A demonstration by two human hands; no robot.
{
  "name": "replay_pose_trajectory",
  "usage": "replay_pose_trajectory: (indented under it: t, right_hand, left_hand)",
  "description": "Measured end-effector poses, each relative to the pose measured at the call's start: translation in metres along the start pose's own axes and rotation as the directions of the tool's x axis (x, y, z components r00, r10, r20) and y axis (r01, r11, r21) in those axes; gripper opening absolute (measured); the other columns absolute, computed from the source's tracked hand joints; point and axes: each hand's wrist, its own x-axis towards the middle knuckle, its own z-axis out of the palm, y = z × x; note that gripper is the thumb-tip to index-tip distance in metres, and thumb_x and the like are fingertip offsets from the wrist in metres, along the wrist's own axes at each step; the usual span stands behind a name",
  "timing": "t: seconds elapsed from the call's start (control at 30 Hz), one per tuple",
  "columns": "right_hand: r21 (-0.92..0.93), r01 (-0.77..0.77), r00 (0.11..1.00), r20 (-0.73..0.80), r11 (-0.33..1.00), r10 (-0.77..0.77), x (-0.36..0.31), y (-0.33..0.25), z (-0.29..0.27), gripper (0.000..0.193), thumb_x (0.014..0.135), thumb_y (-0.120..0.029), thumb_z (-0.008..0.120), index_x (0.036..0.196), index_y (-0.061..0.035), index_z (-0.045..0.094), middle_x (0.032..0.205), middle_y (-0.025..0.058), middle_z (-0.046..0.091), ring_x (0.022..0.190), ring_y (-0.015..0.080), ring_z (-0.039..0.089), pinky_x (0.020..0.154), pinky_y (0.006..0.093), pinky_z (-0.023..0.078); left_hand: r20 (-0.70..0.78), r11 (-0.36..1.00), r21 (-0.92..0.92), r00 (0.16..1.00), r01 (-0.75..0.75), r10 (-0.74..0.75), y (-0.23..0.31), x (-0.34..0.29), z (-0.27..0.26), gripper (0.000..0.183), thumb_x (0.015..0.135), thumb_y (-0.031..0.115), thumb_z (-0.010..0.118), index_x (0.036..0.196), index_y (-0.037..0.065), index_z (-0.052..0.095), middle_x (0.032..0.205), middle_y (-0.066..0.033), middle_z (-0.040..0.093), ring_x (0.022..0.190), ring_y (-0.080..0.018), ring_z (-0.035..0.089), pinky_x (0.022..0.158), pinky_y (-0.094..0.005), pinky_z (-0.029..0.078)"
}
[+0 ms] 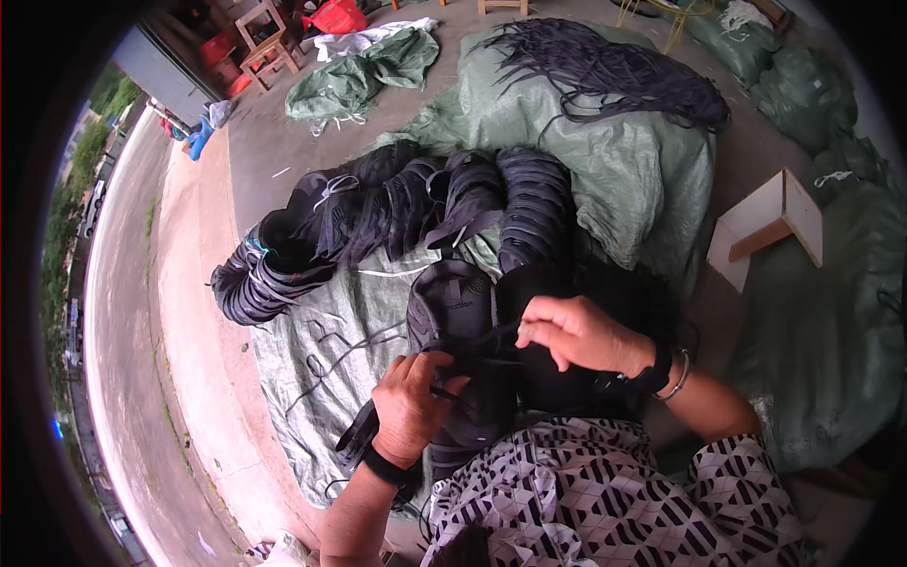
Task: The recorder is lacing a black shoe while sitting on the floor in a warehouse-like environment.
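Observation:
A black shoe upper lies in front of me on the green woven sheet, its heel end away from me. My left hand is closed in a pinch on a thin black shoelace over the left side of the upper. Just right of it, my right hand is raised with curled fingers, pinching the dark lace that runs from the upper. The lace's exact path between the hands is hard to follow against the black material. A loose lace end trails leftward over the sheet.
Bundled stacks of black shoe uppers curve round the far side, with one stack straight ahead. A heap of dark laces lies on a green sack beyond. A wooden box-like piece and full green sacks stand at the right.

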Motion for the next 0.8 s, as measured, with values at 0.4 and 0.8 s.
replay_pose_trajectory:
  t: [0.4,0.8]
  right_hand:
    - [-0.634,0.477,0.873,0.262,0.608,-0.412,-0.034,0.032,0.030,0.020,0.081,-0.008,0.064,0.073,-0.0044,0.046,0.062,0.0061,0.049,0.055,0.0222,0.058,0.046,0.0317,0.048]
    - [-0.611,0.472,0.880,0.294,0.635,-0.372,-0.035,0.032,0.032,0.015,0.081,-0.007,0.063,0.077,-0.0025,0.050,0.066,0.0079,0.055,0.058,0.0245,0.061,0.047,0.0327,0.050]
  left_hand:
    - [0.039,0.998,-0.053,0.999,0.035,-0.033,-0.008,0.000,0.002,0.031,0.064,0.006,0.074,0.090,0.013,0.060,0.086,-0.0059,0.055,0.074,-0.0274,0.060,0.062,-0.0363,0.050]
    - [0.015,0.986,0.139,0.996,-0.093,0.092,0.013,0.013,0.008,0.021,0.066,0.014,0.072,0.084,0.015,0.061,0.083,-0.0041,0.052,0.077,-0.0242,0.059,0.060,-0.0359,0.049]
